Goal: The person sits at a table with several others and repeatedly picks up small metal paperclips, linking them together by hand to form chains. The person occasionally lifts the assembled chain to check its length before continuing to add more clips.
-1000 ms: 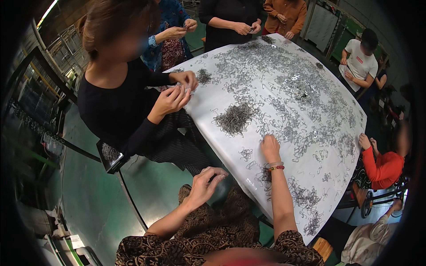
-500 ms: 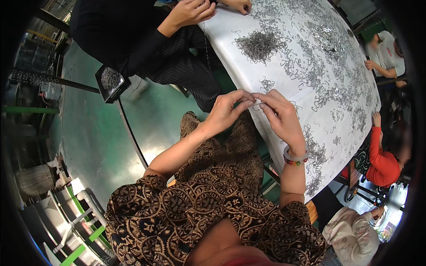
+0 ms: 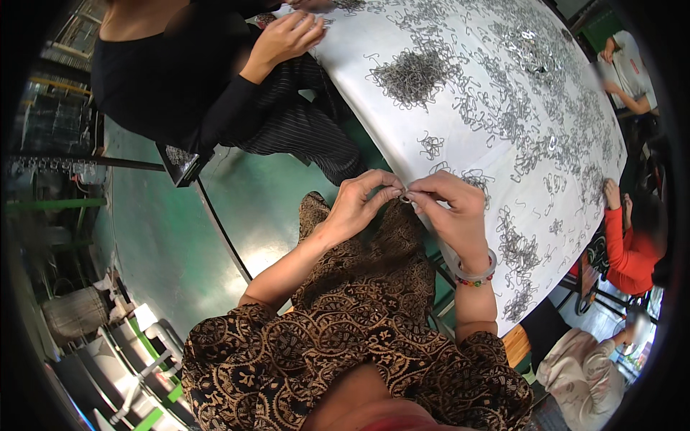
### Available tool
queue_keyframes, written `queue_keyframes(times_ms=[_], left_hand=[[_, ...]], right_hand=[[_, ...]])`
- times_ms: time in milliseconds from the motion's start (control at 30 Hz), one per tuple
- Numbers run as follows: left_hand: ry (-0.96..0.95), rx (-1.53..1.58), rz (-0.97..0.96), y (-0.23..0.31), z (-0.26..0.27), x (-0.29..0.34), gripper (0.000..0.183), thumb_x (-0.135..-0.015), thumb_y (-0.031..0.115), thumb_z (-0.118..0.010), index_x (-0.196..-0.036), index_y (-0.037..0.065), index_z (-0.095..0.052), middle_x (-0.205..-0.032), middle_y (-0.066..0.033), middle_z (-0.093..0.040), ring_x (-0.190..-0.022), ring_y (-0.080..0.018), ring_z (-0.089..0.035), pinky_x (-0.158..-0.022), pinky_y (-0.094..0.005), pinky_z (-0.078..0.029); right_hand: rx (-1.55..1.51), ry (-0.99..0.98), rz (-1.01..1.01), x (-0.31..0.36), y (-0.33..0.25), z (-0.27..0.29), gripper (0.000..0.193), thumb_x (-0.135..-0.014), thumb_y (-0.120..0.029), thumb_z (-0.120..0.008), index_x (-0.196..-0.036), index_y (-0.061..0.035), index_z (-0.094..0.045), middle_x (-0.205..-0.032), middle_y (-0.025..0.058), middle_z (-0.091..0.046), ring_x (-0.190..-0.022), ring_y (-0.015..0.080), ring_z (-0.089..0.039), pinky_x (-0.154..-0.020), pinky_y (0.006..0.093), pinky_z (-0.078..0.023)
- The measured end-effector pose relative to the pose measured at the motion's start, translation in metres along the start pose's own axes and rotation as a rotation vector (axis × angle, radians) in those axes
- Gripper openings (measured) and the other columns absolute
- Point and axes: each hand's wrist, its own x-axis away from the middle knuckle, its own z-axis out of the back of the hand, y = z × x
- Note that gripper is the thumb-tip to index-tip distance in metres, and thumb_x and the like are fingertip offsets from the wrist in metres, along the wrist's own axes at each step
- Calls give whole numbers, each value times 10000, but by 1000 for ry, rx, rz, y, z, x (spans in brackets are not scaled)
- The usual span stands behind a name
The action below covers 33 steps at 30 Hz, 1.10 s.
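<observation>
Over the table's near edge, my left hand (image 3: 359, 207) and my right hand (image 3: 457, 215) meet fingertip to fingertip. Both pinch a small bent metal hook (image 3: 405, 197), mostly covered by the fingers. On the white-covered table (image 3: 402, 147) just beyond lie many similar grey wire hooks. A dense heap of hooks (image 3: 415, 77) stands farther off, with a small cluster (image 3: 431, 146) nearer my hands and a loose strip of hooks (image 3: 519, 248) to the right of my right wrist.
A co-worker in black (image 3: 165, 79) sits at the far left, a hand (image 3: 287, 43) by the table edge. A person in red (image 3: 629, 251) and others sit along the right side. A dark tray (image 3: 180, 164) on a metal stand is at left, above green floor (image 3: 172, 237).
The view has shifted slightly. My hands are a little lower in the picture, fingertips closer together, still pinching a hook. The co-worker in black has a hand nearer the table's corner.
</observation>
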Motion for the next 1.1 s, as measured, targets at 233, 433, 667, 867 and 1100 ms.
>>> queue_keyframes(times_ms=[233,433,667,867,1100], left_hand=[[-42,-127,-23,4,3,3,143,-886,65,-654,-1018,8,-659,-972,-104,-675,-897,-219,-662,-789,-327,-515],[141,206,8,-11,4,-5,185,-870,30,-649,-1053,25,-676,-1007,-91,-679,-920,-206,-629,-861,-321,-506],[8,-799,-540,-54,30,-141,252,-788,3,-619,-1026,73,-667,-1009,-88,-607,-967,-269,-569,-805,-374,-504],[-341,-1171,-684,-61,42,-198,175,-829,71,-554,-992,49,-614,-1006,-83,-590,-1004,-252,-571,-822,-353,-510],[81,-871,-725,-44,45,-216,116,-900,144,-602,-937,38,-574,-889,-156,-587,-813,-363,-581,-719,-429,-494]], right_hand=[[118,104,141,1,6,-9,94,-790,64,-682,-863,5,-685,-787,79,-665,-647,137,-628,-557,249,-486],[73,79,194,3,4,-10,125,-771,88,-681,-864,6,-681,-797,87,-672,-646,152,-635,-563,256,-498],[-34,-10,167,6,7,-18,209,-766,125,-647,-941,15,-676,-871,108,-665,-695,174,-645,-590,266,-515],[-51,-6,231,10,11,-21,201,-771,96,-668,-955,16,-669,-885,110,-658,-740,227,-648,-633,294,-532],[-6,15,281,10,5,-20,157,-784,61,-684,-936,22,-673,-872,110,-659,-739,222,-654,-623,296,-537]])
